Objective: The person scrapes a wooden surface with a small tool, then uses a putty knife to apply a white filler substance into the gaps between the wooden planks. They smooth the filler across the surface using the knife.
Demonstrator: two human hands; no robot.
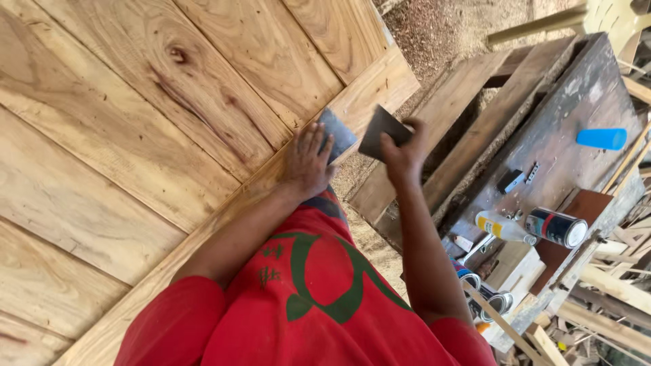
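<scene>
Left hand (306,163) pressing a grey sandpaper sheet (337,132) flat on the edge frame of a large pale wooden plank panel (135,122), right hand (402,157) pinching a dark folded sandpaper piece (381,130) just off that edge, cluttered dark bench (576,102) beyond

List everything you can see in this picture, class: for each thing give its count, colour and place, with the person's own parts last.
wooden panel: one, light brown, left.
sandpaper piece: one, grey, pressed on the panel edge.
sandpaper sheet: one, dark grey, held up at centre.
workbench: one, dark, right.
blue cup: one, on the workbench.
tin can: one, dark, lying on the workbench.
plastic bottle: one, pale, beside the tin can.
left hand: on the sandpaper piece.
right hand: gripping the sandpaper sheet.
</scene>
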